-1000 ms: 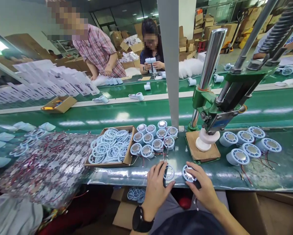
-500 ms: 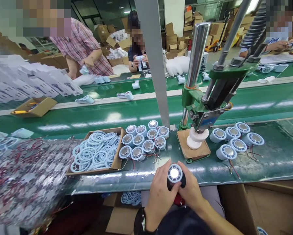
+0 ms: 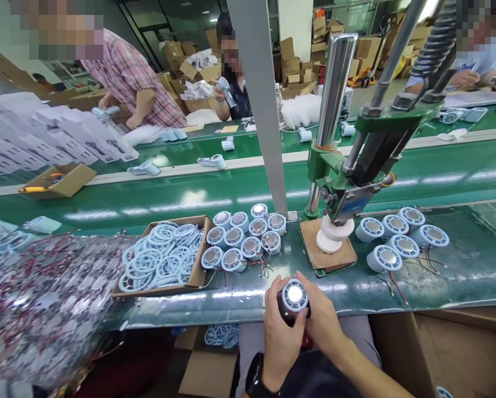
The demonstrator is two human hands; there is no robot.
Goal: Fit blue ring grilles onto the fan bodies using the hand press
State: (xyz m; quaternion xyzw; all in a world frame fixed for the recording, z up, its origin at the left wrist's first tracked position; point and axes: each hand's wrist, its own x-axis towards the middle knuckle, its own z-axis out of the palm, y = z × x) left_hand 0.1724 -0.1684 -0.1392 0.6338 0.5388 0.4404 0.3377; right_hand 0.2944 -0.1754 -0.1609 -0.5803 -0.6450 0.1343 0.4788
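I am grasping one dark round part with both hands, its light-blue ring and shiny silver disc facing up. My left hand is gripping it from the left, thumb at the near side, and my right hand is closing around it from the right. We are holding it at the near edge of the green bench, and a black watch is circling my left wrist.

Just beyond, slightly right, the green press is standing with its white pad over a brown board. To the left of the press, a cluster of blue cylinders is sitting beside a cardboard box of blue rings. Six more cylinders are standing to the right, wires trailing. Farther away, a person in a plaid shirt is leaning over the far side.
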